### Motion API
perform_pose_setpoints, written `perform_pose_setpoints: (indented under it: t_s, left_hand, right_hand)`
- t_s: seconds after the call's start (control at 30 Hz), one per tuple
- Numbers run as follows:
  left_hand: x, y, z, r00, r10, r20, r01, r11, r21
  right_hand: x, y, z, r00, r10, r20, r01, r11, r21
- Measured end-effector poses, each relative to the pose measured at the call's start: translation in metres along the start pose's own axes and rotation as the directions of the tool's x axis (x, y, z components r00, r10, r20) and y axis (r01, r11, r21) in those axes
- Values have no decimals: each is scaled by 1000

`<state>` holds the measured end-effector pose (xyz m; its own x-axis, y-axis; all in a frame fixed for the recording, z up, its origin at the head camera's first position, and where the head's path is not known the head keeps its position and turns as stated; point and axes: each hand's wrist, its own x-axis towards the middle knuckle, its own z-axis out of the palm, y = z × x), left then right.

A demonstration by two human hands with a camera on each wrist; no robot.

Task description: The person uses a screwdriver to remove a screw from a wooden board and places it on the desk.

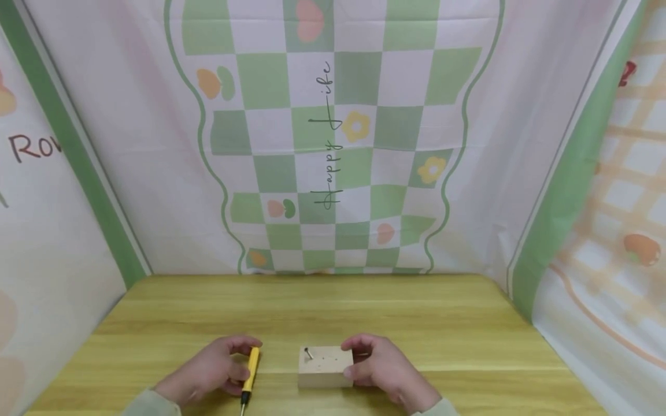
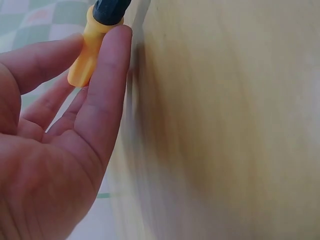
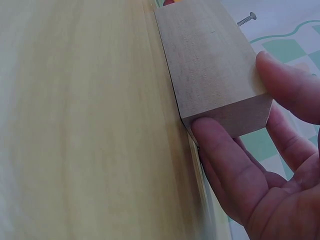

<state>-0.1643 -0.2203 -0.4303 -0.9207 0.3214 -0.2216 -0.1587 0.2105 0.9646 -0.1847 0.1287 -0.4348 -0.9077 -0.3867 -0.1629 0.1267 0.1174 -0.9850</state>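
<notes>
My left hand [image 1: 217, 367] pinches a screwdriver [image 1: 252, 368] by its yellow handle, with the black collar and metal shaft pointing toward the table's near edge. The shaft's tip falls outside the head view. In the left wrist view, thumb and fingers lie on both sides of the yellow handle [image 2: 89, 60]. To the right, a pale wooden block [image 1: 325, 379] lies flat on the table. A screw [image 1: 309, 353] sticks up, tilted, from its top near the far left corner, and small holes dot that face. My right hand [image 1: 381, 367] grips the block's right end between thumb and fingers.
Both hands work over a wood-grain table [image 1: 312, 306]. Behind it hangs a curtain [image 1: 359, 81] with green and white checks, and more printed cloth encloses the left and right sides.
</notes>
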Motion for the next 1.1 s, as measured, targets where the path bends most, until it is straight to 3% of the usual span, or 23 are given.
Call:
perform_pose_setpoints:
  t_s: [0.47,0.7,0.9,1.1]
  left_hand:
    - [7,3,5,998,-37,-44,36,999,-11]
    - [8,4,6,996,-51,-75,57,996,71]
    - [8,7,6,995,-56,-82,62,995,81]
    - [6,6,8,995,-12,-101,28,988,155]
  right_hand:
    - [-1,-1,0,1000,-4,-1,4,1000,1]
    - [0,-1,1,1000,3,1,-3,1000,3]
    - [0,-1,0,1000,6,1,-6,1000,5]
    - [-1,-2,0,1000,16,1,-16,1000,9]
